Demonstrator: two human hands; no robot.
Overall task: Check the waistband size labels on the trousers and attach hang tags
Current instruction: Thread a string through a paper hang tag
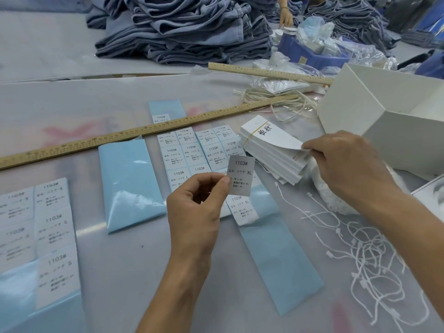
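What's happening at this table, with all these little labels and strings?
A person is preparing hang tags. The left hand pinches a peeled XL sticker, while the right hand lifts the top card of a banded tag stack. Sticker sheets marked S, L and XL lie on the table, loose strings sit to the right, and folded trousers are piled behind.

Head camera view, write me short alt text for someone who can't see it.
A person's left hand pinches a peeled XL size sticker while the right hand lifts the top card of a banded stack of hang tags. Sticker sheets, wooden rulers, loose tag strings and piled blue trousers cover the table.
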